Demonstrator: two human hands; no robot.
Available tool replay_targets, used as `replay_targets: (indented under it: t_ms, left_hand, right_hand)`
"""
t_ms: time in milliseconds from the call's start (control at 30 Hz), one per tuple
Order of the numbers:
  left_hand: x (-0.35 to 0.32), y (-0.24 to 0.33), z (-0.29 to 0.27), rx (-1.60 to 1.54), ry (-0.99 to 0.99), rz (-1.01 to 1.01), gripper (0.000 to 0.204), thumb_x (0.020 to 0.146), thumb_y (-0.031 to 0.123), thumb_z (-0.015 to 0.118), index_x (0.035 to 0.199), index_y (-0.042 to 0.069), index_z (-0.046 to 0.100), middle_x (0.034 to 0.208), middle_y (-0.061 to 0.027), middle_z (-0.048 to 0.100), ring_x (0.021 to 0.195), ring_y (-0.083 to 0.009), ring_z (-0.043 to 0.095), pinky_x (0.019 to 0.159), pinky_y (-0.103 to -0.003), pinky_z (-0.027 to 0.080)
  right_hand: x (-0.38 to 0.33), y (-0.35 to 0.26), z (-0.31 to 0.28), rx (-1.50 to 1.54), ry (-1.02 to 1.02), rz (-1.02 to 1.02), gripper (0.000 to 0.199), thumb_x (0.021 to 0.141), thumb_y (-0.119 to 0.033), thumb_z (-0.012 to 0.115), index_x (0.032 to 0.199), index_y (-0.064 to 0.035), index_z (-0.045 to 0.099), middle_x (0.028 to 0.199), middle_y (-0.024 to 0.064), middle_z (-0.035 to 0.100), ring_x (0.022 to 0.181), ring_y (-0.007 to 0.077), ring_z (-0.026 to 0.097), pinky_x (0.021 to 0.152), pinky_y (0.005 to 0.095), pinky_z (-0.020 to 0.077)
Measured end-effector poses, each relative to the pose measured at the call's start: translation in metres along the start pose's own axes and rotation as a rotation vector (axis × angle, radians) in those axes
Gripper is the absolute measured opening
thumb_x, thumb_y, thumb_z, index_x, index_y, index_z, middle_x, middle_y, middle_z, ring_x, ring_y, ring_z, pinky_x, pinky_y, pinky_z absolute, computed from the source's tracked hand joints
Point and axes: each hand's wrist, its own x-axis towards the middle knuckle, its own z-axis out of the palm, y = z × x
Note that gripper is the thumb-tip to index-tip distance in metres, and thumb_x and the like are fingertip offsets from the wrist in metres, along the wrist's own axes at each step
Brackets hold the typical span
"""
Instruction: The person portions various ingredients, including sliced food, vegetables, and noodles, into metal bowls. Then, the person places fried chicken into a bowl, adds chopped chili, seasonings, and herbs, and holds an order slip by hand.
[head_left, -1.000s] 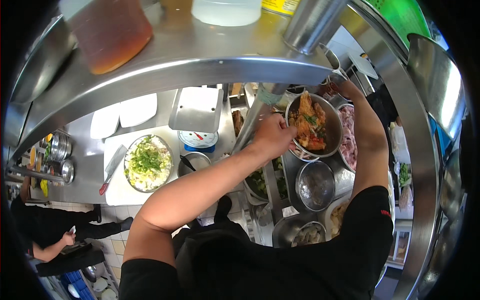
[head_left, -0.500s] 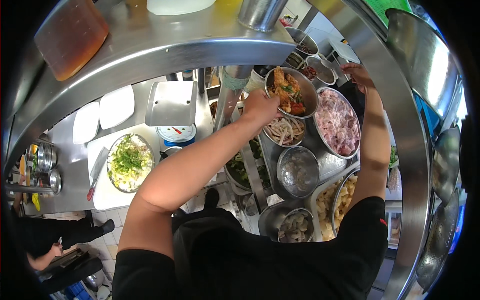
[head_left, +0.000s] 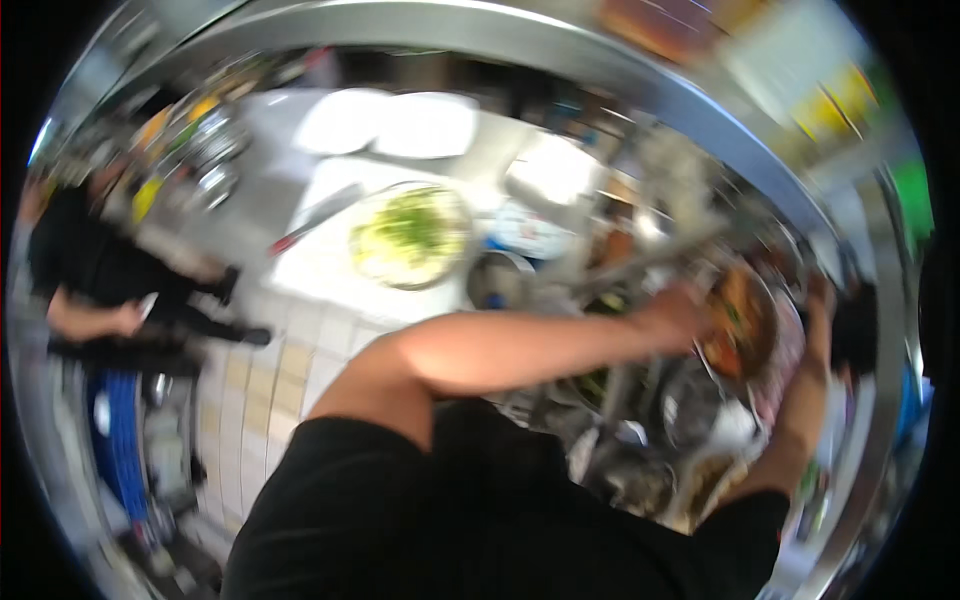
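My left hand (head_left: 680, 318) grips the near-left rim of a metal bowl (head_left: 768, 335). Orange-brown cooked pieces with bits of green and red (head_left: 735, 305) lie in this bowl. On its far right, my right hand (head_left: 820, 290) is stretched out, smeared by motion; whether it holds anything is not visible. Pink raw meat (head_left: 785, 385) shows between the held bowl and my right forearm. Nearer to me, a metal bowl (head_left: 690, 400) stands below the held one.
On a white cutting board (head_left: 310, 272) sit a bowl of chopped greens (head_left: 410, 230) and a red-handled knife (head_left: 315, 218). Behind are white plates (head_left: 430, 125), a metal tray (head_left: 555, 170) and a blue-and-white scale (head_left: 530, 232). Another person (head_left: 95, 270) in black stands at left. A steel shelf edge (head_left: 600, 55) arches overhead.
The view has swung to the left and blurred, so everything appears farther right. My left hand still has the bowl, and my right arm stays stretched out.
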Motion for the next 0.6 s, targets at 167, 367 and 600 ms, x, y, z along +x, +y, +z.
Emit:
replay_targets:
  t_ms: [167, 367, 600]
  left_hand:
    - [-0.105, 0.0, -0.055, -0.082, -0.096, -0.096, 0.017, 0.09, 0.01, 0.066, 0.089, -0.004, 0.057, 0.076, -0.0124, 0.064, 0.059, -0.0199, 0.069, 0.049, -0.033, 0.054]
    - [-0.266, -0.024, -0.181, -0.147, 0.152, -0.094, 0.014, 0.093, 0.005, 0.065, 0.086, -0.001, 0.055, 0.078, -0.0069, 0.061, 0.065, -0.0165, 0.069, 0.055, -0.03, 0.059]
    - [-0.453, -0.069, -0.361, -0.114, 0.651, 0.044, 0.017, 0.091, 0.001, 0.064, 0.082, 0.006, 0.051, 0.076, -0.0017, 0.058, 0.067, -0.0128, 0.065, 0.058, -0.031, 0.062]
  right_hand:
    - [-0.011, -0.034, -0.062, 1.283, -0.006, 0.448, 0.035, 0.104, -0.024, 0.056, 0.131, -0.0019, 0.059, 0.119, 0.0127, 0.068, 0.117, 0.027, 0.061, 0.104, 0.0389, 0.0455]
    - [0.119, -0.033, -0.392, 1.594, -0.578, 0.499, 0.034, 0.105, -0.036, 0.06, 0.118, -0.005, 0.061, 0.097, 0.0018, 0.059, 0.079, 0.0106, 0.052, 0.07, 0.0245, 0.0421]
    - [0.173, -0.036, -0.657, 1.941, -0.666, 0.504, 0.021, 0.102, -0.022, 0.064, 0.118, -0.0081, 0.061, 0.087, -0.0076, 0.051, 0.074, 0.0018, 0.044, 0.063, 0.02, 0.0345]
